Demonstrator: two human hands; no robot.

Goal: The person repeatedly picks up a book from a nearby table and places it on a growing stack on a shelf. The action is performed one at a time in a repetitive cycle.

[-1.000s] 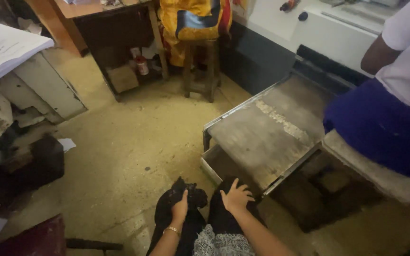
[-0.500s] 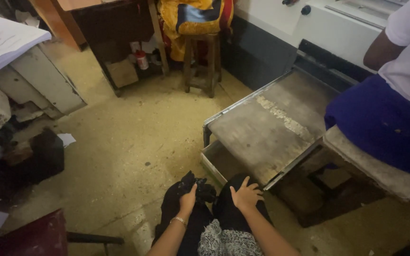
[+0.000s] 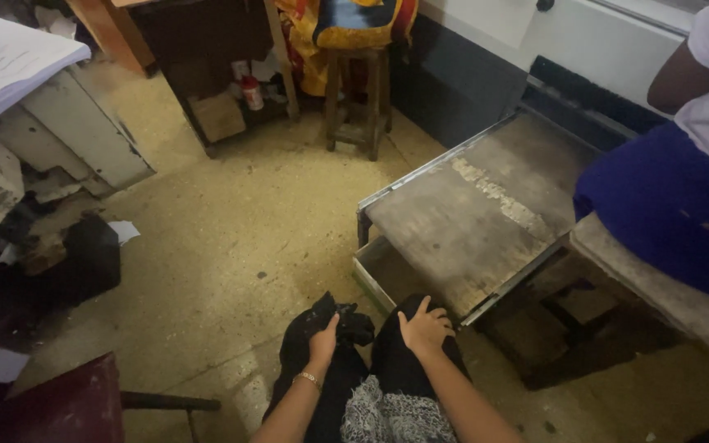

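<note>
**Seated worker grips a dark rag beside a low metal platform**

The left hand (image 3: 322,343) rests on the left knee, its fingers closed around a crumpled black cloth (image 3: 346,321) that bunches out past the knuckles onto the dark trouser leg. The right hand (image 3: 425,328) lies flat on the right knee, fingers spread, holding nothing, just beside the near corner of a worn metal platform (image 3: 478,221).

The likeliest trouble is that corner: its thin metal edge juts toward the right knee, and a careless lift of the right hand or leg could scrape against it. Under the platform a shallow drawer (image 3: 389,276) stands open, another lip to catch on. The cloth is loose and dark against dark clothing, so it could slip off the knee unnoticed.

To the left, the speckled floor (image 3: 207,238) offers the widest open room, reaching toward a wooden stool (image 3: 356,102) and a cluttered cabinet well apart. A reddish seat (image 3: 67,402) sits close on the near left. On the right, another person in blue clothing (image 3: 666,205) sits on a bench (image 3: 658,279) against the platform's far side, closing off that way.
</note>
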